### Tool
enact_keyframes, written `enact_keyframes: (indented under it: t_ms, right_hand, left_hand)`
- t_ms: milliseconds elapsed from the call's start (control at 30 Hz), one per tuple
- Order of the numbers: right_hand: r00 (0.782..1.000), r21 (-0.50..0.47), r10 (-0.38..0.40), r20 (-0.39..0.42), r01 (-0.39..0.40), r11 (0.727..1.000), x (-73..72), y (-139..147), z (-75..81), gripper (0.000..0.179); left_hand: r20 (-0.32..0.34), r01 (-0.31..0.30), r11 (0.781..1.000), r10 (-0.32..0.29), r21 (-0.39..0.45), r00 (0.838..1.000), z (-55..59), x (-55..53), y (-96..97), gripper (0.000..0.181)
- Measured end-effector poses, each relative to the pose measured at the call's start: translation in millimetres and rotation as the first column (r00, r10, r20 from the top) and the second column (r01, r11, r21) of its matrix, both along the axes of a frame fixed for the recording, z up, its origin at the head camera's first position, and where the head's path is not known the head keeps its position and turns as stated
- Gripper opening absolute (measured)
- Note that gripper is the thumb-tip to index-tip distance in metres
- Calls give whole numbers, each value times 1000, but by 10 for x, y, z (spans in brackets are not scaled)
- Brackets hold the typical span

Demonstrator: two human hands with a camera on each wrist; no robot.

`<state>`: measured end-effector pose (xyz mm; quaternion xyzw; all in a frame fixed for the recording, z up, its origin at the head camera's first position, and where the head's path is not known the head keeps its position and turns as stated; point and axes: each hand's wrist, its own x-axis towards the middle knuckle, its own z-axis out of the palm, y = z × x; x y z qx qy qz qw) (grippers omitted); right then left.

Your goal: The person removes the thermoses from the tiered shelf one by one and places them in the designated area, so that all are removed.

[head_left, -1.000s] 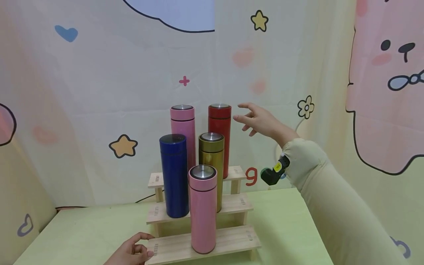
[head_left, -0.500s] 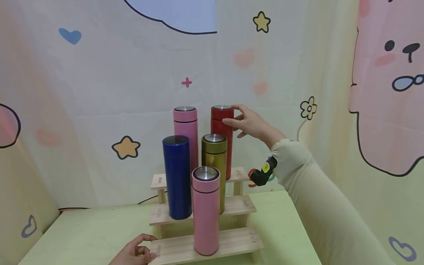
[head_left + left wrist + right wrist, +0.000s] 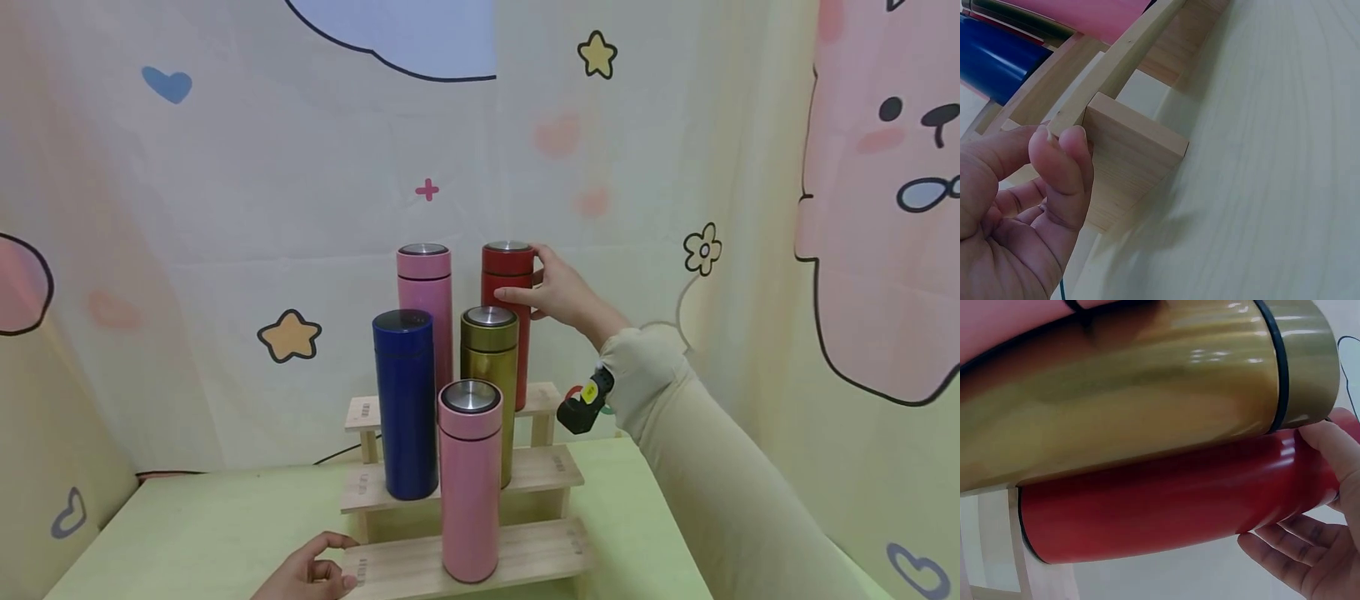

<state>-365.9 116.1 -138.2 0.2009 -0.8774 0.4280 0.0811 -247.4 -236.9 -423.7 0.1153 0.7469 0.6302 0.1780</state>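
My right hand [image 3: 564, 292] grips the upper part of a red thermos flask [image 3: 507, 263] on the top step, thumb across its front and fingers round the far side. In the right wrist view the flask's base [image 3: 1041, 528] meets the wooden board. With thumb and fingers, my left hand [image 3: 306, 573] pinches the left end of the bottom step of a three-tier wooden stand [image 3: 397, 560]. The left wrist view shows the fingertips [image 3: 1054, 147] at that board's corner. A gold thermos flask [image 3: 491, 367] stands in front of the red one, hiding part of it.
Left of the red flask is a pink thermos flask [image 3: 424, 292]. A blue one [image 3: 407, 408] shares the middle step with the gold one. Another pink thermos [image 3: 471, 492] stands on the bottom step. The stand rests on a pale green table [image 3: 225, 517] before a patterned cloth backdrop [image 3: 300, 167].
My right hand has moved left from beside the red thermos flask, closed round it and slid slightly lower. The left hand keeps its hold on the stand. The head view has shifted slightly.
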Motion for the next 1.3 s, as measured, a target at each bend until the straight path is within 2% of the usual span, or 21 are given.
enact_keyframes:
  t_ms: [267,600,967,1300]
  right_hand:
    - [999,-19,-13,-31,13,1000,-1,41,-37,75]
    - [994,-11,-53,-92,52,999,68,146,53,74]
    - [992,4,-80,-100,81,997,234,340,215,75]
    - [988,39,-114,-102,119,992,299,616,162,74]
  left_hand:
    - [-32,46,998,-45,44,998,-10,11,25,58]
    - [-14,13,1000,-13,-10,1000,16,6,17,62]
    - [-17,40,999,-40,11,999,-1,5,-51,63]
    - [-1,24,1000,-24,9,1000,-26,-8,-81,62]
